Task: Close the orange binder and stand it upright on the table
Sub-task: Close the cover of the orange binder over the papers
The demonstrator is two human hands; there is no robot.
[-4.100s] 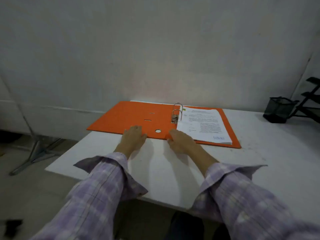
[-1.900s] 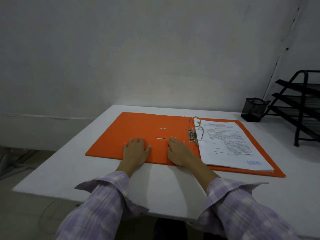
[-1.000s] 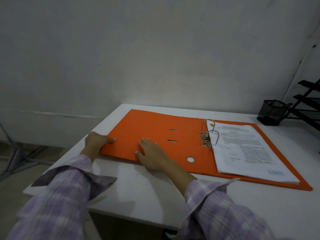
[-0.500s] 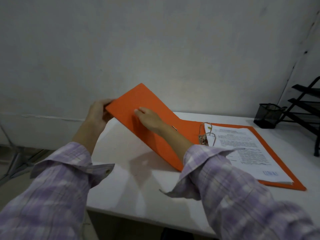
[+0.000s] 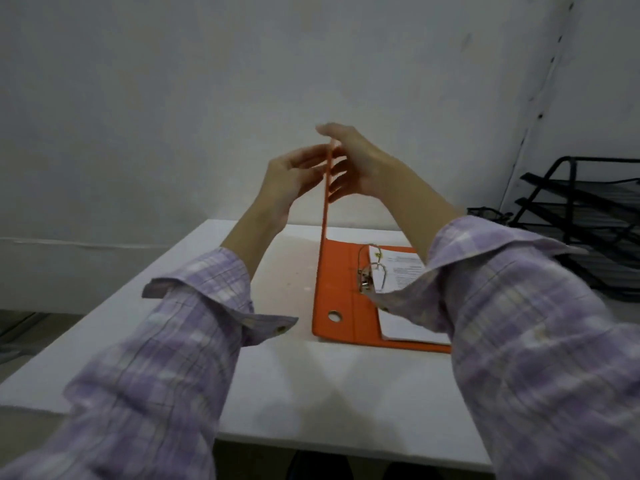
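Observation:
The orange binder lies on the white table with its spine and back cover flat. Its front cover stands nearly vertical and shows edge-on as a thin orange line. At the cover's top edge, my left hand holds it from the left and my right hand from the right, fingers on either face. The metal ring mechanism and a stack of printed papers rest on the back cover; my right sleeve hides part of them.
A black wire document rack stands at the table's right, with a black mesh holder partly hidden behind my right arm. A plain wall rises just behind the table. The table's left edge drops to the floor.
The front cover has swung up from a low slant to nearly vertical. Both hands rose with it and now meet at its top edge.

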